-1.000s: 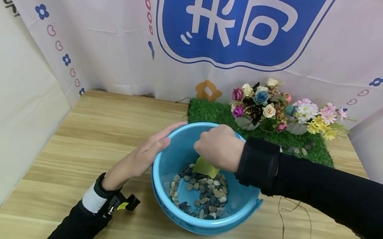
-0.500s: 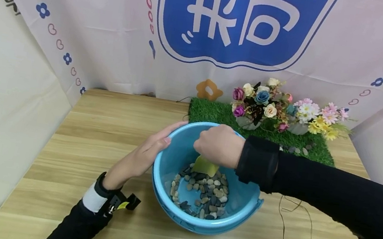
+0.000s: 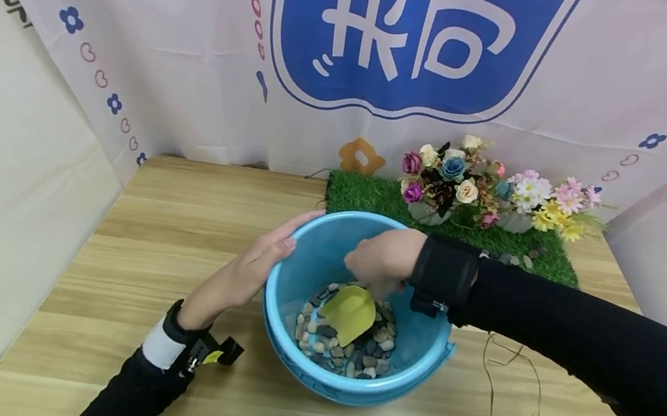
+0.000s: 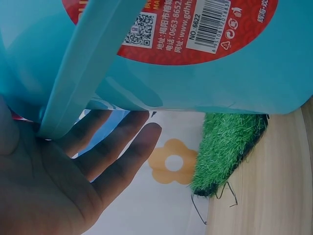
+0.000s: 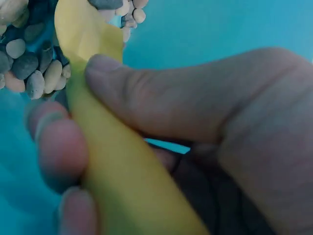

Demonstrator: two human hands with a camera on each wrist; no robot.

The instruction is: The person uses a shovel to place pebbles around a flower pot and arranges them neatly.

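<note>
A light-blue bucket [image 3: 329, 236] stands upright on the table, with grey, tan and white pebbles [image 3: 330, 362] spread over its bottom. My left hand [image 3: 246, 270] rests against the bucket's left side near the rim, fingers straight; in the left wrist view they reach along the outer wall. Inside the bucket, my right hand [image 3: 384, 259] grips a yellow toy shovel [image 3: 348, 314] by its handle. The right wrist view shows thumb and fingers curled round that handle [image 5: 122, 171]. The shovel's blade lies over the pebbles, and from above the hand hides most of the handle.
Behind the bucket lies a green artificial-grass mat [image 3: 368, 195] bearing two pots of artificial flowers [image 3: 466, 185] and a few stones [image 3: 513, 259]. Thin dark strands [image 3: 491, 383] lie on the wooden table [image 3: 175, 227] to the right. A printed cloth [image 3: 198, 73] hangs at the back.
My right hand has tilted and moved slightly right and down, bringing the shovel's blade forward and showing more of its face. Pebbles have shifted over the bare bottom. The left hand stays put.
</note>
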